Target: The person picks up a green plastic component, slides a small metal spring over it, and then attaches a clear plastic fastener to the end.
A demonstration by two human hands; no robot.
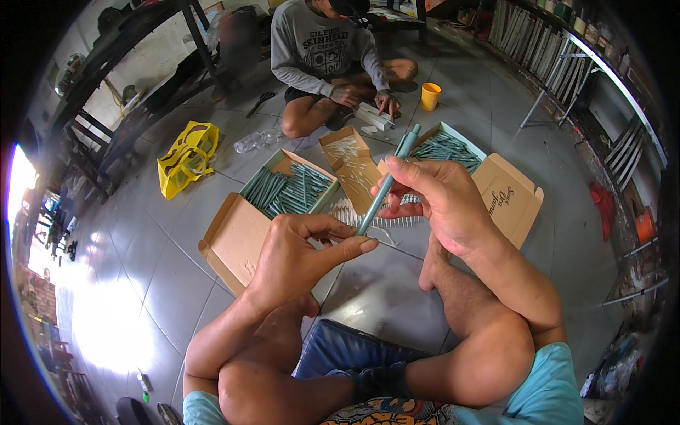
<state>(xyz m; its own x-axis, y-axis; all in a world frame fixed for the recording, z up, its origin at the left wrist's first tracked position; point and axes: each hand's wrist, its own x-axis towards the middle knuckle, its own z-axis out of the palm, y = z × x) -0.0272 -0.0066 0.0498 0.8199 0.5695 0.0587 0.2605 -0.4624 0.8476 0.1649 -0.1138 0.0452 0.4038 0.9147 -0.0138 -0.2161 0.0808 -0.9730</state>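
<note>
A grey-green pen [386, 185] slants up to the right between my two hands. My left hand [301, 251] pinches its lower end between thumb and fingers. Higher up the barrel, the fingers of my right hand [435, 198] are closed around it, and the clip end sticks out above them. Beyond my left hand, an open cardboard box [244, 237] holds many pens [290, 188] of the same colour. A second open box [506, 195] of such pens [448, 149] stands past my right hand, partly hidden by it.
Between the boxes lies a small carton [361, 173] with thin white pieces. Opposite, a seated person [326, 64] handles a white box [374, 117]. A yellow bag [188, 159], clear plastic [256, 140] and an orange cup [431, 96] are on the tiled floor [177, 244].
</note>
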